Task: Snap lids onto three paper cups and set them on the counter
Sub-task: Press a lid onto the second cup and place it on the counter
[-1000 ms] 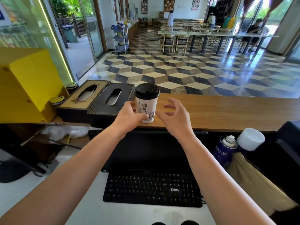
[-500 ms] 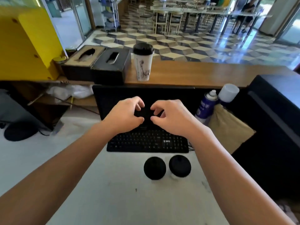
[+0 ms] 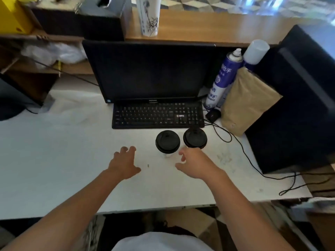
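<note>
White desk below a wooden counter (image 3: 208,28), two lidded cups just ahead of empty hands.

Both hands hover over the desk (image 3: 54,160), fingers spread, gripping nothing: the left hand (image 3: 124,164) sits left of the cups, the right hand (image 3: 194,164) directly below them and nearer. Near cup (image 3: 167,141) and far cup (image 3: 195,137) stand upright, side by side, before the keyboard (image 3: 157,115). A third cup (image 3: 148,17) already stands on the counter beyond the monitor (image 3: 150,71).

black lids (image 3: 167,141), white desk (image 3: 54,151), blue spray can (image 3: 223,77)
</note>
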Action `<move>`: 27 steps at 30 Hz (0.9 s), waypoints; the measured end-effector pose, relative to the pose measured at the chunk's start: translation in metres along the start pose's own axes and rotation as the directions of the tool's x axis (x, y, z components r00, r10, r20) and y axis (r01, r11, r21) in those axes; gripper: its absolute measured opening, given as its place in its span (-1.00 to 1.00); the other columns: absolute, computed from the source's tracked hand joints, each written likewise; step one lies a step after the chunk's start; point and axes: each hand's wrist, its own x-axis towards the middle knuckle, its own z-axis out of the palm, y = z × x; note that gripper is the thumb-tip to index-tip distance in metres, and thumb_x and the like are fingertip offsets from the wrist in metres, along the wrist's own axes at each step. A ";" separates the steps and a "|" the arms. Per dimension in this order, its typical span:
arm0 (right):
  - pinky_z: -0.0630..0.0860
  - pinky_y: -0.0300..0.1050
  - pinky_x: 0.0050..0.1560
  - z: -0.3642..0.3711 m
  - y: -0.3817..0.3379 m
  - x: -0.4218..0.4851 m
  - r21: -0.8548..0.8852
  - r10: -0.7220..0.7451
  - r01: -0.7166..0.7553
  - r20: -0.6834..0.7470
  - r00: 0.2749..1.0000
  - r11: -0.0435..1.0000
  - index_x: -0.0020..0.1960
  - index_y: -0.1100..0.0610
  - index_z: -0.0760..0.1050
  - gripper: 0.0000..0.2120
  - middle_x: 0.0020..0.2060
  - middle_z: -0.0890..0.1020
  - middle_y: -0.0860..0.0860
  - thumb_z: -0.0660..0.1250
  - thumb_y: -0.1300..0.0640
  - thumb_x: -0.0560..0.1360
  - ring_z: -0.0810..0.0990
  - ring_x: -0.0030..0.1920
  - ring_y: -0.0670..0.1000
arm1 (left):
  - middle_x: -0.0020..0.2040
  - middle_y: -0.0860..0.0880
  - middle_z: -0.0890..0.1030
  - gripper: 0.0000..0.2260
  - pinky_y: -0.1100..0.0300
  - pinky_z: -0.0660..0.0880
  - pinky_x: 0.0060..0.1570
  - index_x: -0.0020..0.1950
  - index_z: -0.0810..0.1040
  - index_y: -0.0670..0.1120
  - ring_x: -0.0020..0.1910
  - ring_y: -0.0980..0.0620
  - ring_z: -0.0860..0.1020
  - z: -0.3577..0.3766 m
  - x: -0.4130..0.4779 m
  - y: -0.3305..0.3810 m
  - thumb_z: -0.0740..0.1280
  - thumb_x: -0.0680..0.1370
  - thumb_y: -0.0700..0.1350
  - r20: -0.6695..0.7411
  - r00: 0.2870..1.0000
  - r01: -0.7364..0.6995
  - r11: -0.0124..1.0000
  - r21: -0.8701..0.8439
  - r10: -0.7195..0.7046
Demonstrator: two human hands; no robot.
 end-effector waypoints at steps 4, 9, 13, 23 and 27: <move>0.50 -0.03 0.29 0.036 0.013 0.016 0.139 0.098 -0.110 0.095 0.991 0.984 0.60 0.18 0.25 -0.28 0.40 0.52 0.11 0.42 -0.10 0.57 0.51 0.37 0.13 | 0.65 -0.15 -0.21 0.02 -0.31 0.12 0.51 0.64 -0.17 0.05 0.60 -0.36 -0.10 0.043 0.004 -0.019 0.40 0.44 0.35 0.074 0.994 0.082 0.996 0.040 -0.085; 0.47 -0.04 0.31 0.070 0.018 0.038 0.374 0.193 -0.181 0.006 0.981 0.910 0.60 0.16 0.21 -0.26 0.46 0.47 0.12 0.47 -0.01 0.56 0.48 0.42 0.13 | 0.60 -0.11 -0.43 0.18 -0.48 -0.05 0.43 0.51 -0.53 0.17 0.53 -0.50 -0.30 0.077 0.008 -0.035 0.13 0.24 0.66 0.030 0.991 0.123 0.984 0.127 -0.128; 0.50 -0.03 0.28 0.086 0.015 0.054 0.528 0.270 -0.186 -0.086 0.959 0.829 0.58 0.12 0.22 -0.23 0.42 0.48 0.09 0.54 0.04 0.51 0.52 0.36 0.13 | 0.50 -0.10 -0.60 0.19 -0.54 -0.21 0.37 0.40 -0.67 0.19 0.45 -0.50 -0.45 0.094 0.011 -0.047 -0.21 0.01 0.75 0.092 0.987 0.118 0.983 0.139 -0.132; 0.40 0.01 0.47 0.094 -0.015 0.087 0.808 0.341 -0.060 -0.178 0.923 0.586 0.55 0.12 0.23 -0.06 0.41 0.50 0.06 0.67 0.27 0.32 0.48 0.41 0.06 | 0.38 -0.04 -0.74 0.23 -0.55 -0.37 0.31 0.36 -0.69 0.23 0.25 -0.40 -0.71 0.092 0.017 -0.052 -0.22 -0.10 0.75 0.189 0.976 0.095 0.994 0.058 -0.105; 0.41 -0.06 0.43 0.095 -0.021 0.094 0.834 0.351 -0.013 -0.218 0.911 0.551 0.52 0.09 0.28 -0.11 0.36 0.52 0.04 0.66 0.31 0.33 0.49 0.36 0.01 | 0.37 -0.03 -0.74 0.24 -0.54 -0.41 0.29 0.37 -0.68 0.24 0.27 -0.40 -0.70 0.092 0.017 -0.054 -0.17 -0.08 0.76 0.196 0.976 0.091 0.995 0.036 -0.096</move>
